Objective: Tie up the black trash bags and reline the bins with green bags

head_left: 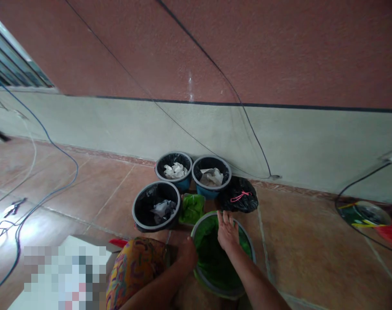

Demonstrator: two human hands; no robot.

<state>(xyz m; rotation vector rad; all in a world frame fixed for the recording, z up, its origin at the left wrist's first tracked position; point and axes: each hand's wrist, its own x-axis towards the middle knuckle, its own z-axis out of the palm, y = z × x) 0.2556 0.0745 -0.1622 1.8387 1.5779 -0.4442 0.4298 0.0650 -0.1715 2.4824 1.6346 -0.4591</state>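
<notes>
A round trash bin (249, 242) with a grey rim stands directly before me, lined with a green trash bag (211, 262). My left hand (187, 253) is closed at the bin's left rim, where the bag folds over; its fingers are partly hidden. Over the far rim reaches my right hand (228, 230), fingers stretched out and touching the bag's edge. Just beyond, a folded green bag (192, 209) lies on the floor between the bins. A tied black trash bag (241, 196) with a pink drawstring rests behind my right hand.
Three black-lined bins hold crumpled waste: one at the near left (137, 221), one at the back left (183, 185), one at the back right (208, 191). The wall (118, 120) rises behind them. Cables (62, 189) run across the tiles at left. A coiled item (371, 214) sits far right.
</notes>
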